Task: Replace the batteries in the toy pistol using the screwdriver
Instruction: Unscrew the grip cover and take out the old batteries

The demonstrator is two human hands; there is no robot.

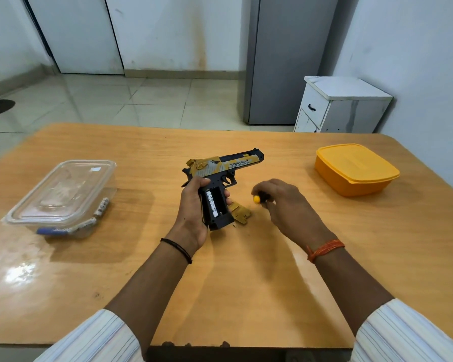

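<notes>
My left hand (pixel 192 205) grips the handle of the black and gold toy pistol (pixel 225 168), held above the middle of the table with the barrel pointing right. The grip's battery bay (pixel 215 203) is uncovered, and one white battery shows inside. The gold cover plate (pixel 241 212) lies on the table just right of the grip. A small screw (pixel 234 226) lies near it. My right hand (pixel 283 202) holds the screwdriver (pixel 260 198), whose yellow end and black handle stick out to the left; its tip is hidden.
A clear lidded box (pixel 63 194) with several batteries inside stands on the left of the wooden table (pixel 141 283). A closed yellow box (pixel 356 169) sits at the far right. Beyond the table are a white cabinet (pixel 343 105) and a grey fridge (pixel 280 58).
</notes>
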